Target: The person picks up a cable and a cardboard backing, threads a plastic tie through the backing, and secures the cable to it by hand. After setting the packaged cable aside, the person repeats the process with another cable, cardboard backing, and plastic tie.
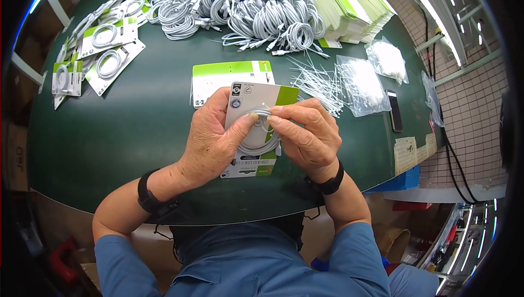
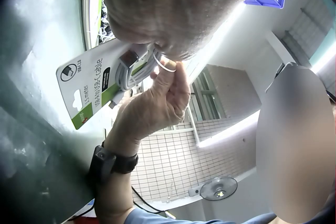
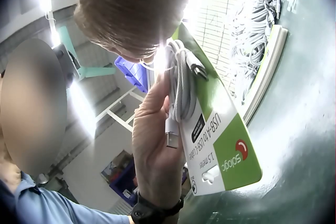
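My left hand [image 1: 210, 141] grips a white and green packaging card [image 1: 286, 96] over the table, with its thumb pressing on a coiled white USB cable [image 1: 259, 150] that lies against the card. Printing on the card reads USB-A to USB-C cable. With thumb and forefinger, my right hand [image 1: 312, 136] pinches a thin white cable tie [image 2: 166, 68] at the top of the coil. One metal USB plug [image 3: 172, 140] hangs at the coil's lower end in the right wrist view. Behind the held card lies a stack of similar cards [image 1: 210, 71].
A large heap of coiled cables [image 1: 234, 7] fills the back. Loose cable ties [image 1: 319, 87] and bags of ties [image 1: 361, 87] lie to the right, near a phone [image 1: 394, 111]. Carded cables [image 1: 109, 63] are piled at left; card stacks [image 1: 349, 10] stand back right.
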Motion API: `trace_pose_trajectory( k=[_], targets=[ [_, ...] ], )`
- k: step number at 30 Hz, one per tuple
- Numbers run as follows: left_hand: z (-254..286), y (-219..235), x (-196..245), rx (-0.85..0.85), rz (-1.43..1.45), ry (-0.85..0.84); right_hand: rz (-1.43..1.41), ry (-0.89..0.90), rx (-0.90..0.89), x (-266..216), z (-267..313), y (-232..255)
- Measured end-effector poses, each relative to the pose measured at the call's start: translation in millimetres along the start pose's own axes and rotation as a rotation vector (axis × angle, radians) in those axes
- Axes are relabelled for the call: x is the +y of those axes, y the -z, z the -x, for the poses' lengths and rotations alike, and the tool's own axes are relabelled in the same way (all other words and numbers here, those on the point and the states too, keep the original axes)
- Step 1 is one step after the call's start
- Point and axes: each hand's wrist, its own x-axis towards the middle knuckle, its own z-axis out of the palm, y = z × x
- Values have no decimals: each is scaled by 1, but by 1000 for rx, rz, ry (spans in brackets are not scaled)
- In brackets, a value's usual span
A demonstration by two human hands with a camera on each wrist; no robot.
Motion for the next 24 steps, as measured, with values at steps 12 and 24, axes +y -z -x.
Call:
trace_pose_trajectory(
  k=[12, 24],
  targets=[
    [0, 0, 0, 9, -12, -2, 10, 12, -4, 2, -1, -4],
    [0, 0, -4, 5, -101, -39, -18, -88, -96, 4, -10, -1]
  ],
)
